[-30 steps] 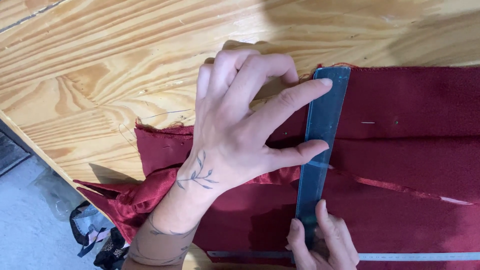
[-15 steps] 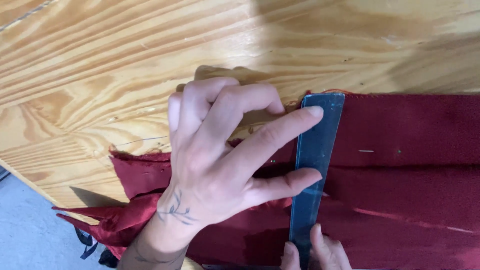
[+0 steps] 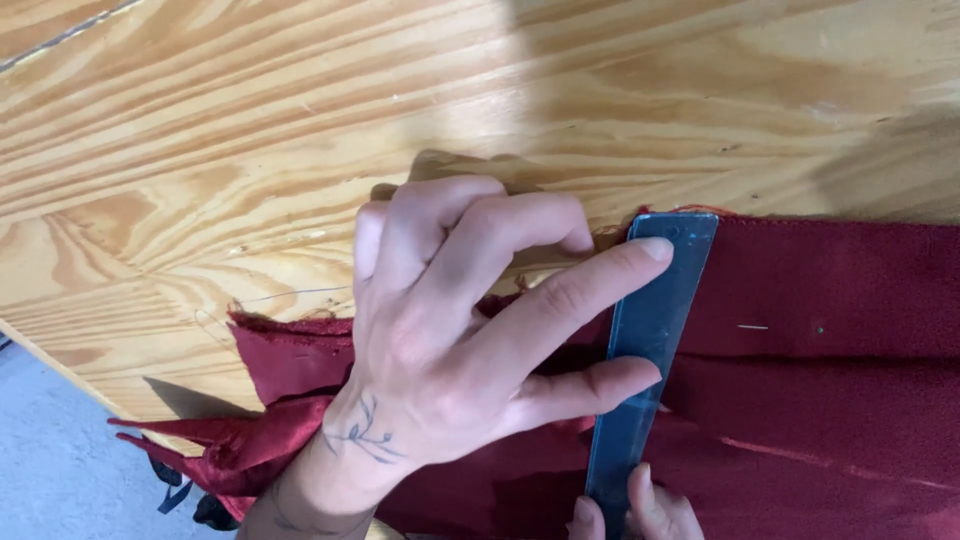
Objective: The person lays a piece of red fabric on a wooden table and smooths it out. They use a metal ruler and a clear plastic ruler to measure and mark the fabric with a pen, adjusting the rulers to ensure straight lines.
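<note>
Two hands press a translucent blue plastic ruler (image 3: 648, 350) flat on dark red fabric (image 3: 830, 400) spread over a pale wooden tabletop (image 3: 250, 150). The left hand (image 3: 450, 340) lies splayed, holding nothing, forefinger and thumb pinning the ruler and hiding cloth beneath; the right hand (image 3: 640, 510) fingertips steady its lower end. A pin (image 3: 753, 327) sits nearby. Since earlier, the right hand has slipped lower in view.

Worktop (image 3: 250, 130) of pale pine plywood, bold wavy grain — a seam line crosses its upper left corner. Grey floor (image 3: 50, 470) shows below the worktop's edge at lower left; dark straps (image 3: 185, 497) hang there — kind unclear.
</note>
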